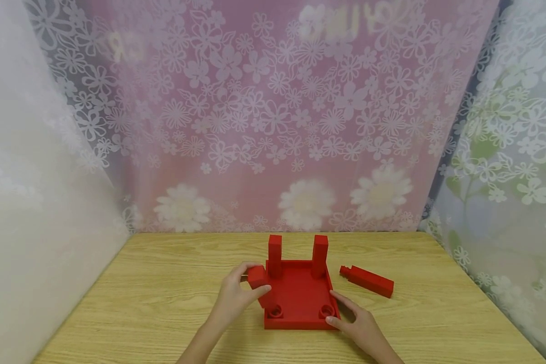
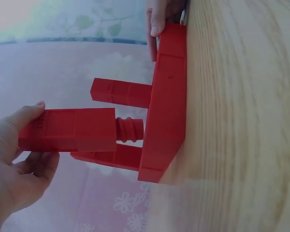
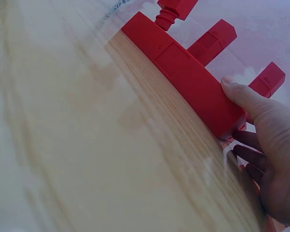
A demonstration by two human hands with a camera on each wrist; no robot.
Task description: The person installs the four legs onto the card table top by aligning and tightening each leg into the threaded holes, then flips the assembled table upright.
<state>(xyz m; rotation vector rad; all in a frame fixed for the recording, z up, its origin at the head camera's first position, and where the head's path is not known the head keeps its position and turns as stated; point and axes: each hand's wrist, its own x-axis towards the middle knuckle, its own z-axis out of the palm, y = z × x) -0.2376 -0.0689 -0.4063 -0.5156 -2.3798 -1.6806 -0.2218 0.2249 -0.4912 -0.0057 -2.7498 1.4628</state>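
Note:
A red square base [image 1: 296, 290] with raised edges lies on the table, with round threaded sockets [image 1: 326, 311] in its two near corners. Two red legs [image 1: 275, 255] stand upright at its far corners. My left hand [image 1: 234, 293] grips a third red leg [image 2: 70, 129], fingers and thumb on opposite sides. That leg's screw end [image 2: 129, 129] points down over the near left socket; whether it touches cannot be told. At the base's near right corner, my right hand [image 1: 359, 326] holds the edge between thumb and fingers.
A loose red leg [image 1: 370, 281] lies on the wooden table [image 1: 173, 283] right of the base, threaded end toward it. Flowered curtains [image 1: 273, 126] hang behind the table and on its right, with a pale sheet [image 1: 41, 202] on the left.

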